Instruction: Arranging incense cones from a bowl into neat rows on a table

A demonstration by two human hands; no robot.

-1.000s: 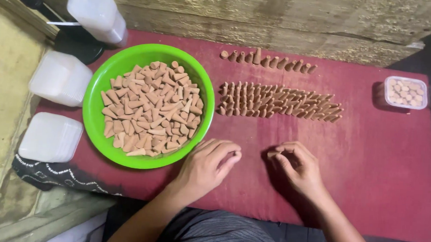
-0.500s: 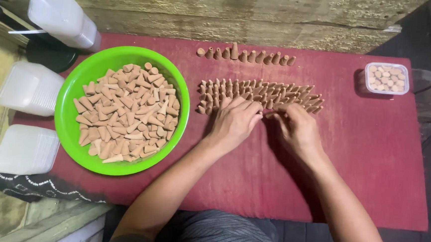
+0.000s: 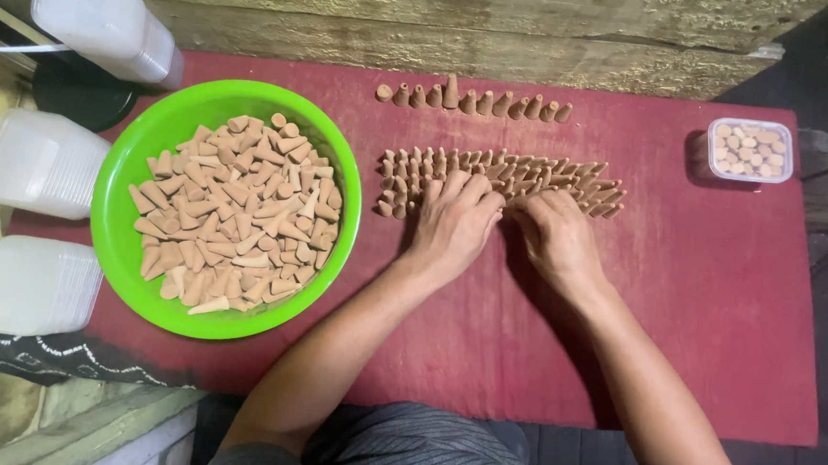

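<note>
Your left hand (image 3: 455, 224) and your right hand (image 3: 555, 239) lie side by side, palms down, on the red cloth (image 3: 715, 318) that covers the table. Their fingers stretch forward and rest on the near edge of the block of small tan cones (image 3: 503, 179), which stand upright in tight rows. The fingertips of the two hands nearly meet at the middle of that block. Whether any finger is pinching a single cone you cannot tell, since the fingers hide the cones under them.

Just beyond the block, farther from you, a single row of cones (image 3: 472, 101) stands apart from it, with one taller piece near its middle.

To your left, near your left forearm, a bright green bowl (image 3: 140, 163) sits on the cloth, heaped with loose cones (image 3: 233, 212) lying in all directions. Past the bowl, at the table's left edge, are three stacks of clear plastic containers (image 3: 43, 162), one of them tilted at the far corner.

Well apart on your right, near the far corner of the cloth, a small clear box (image 3: 750, 150) holds pale round pieces. A rough wooden wall (image 3: 465, 20) runs along the far side of the table.
</note>
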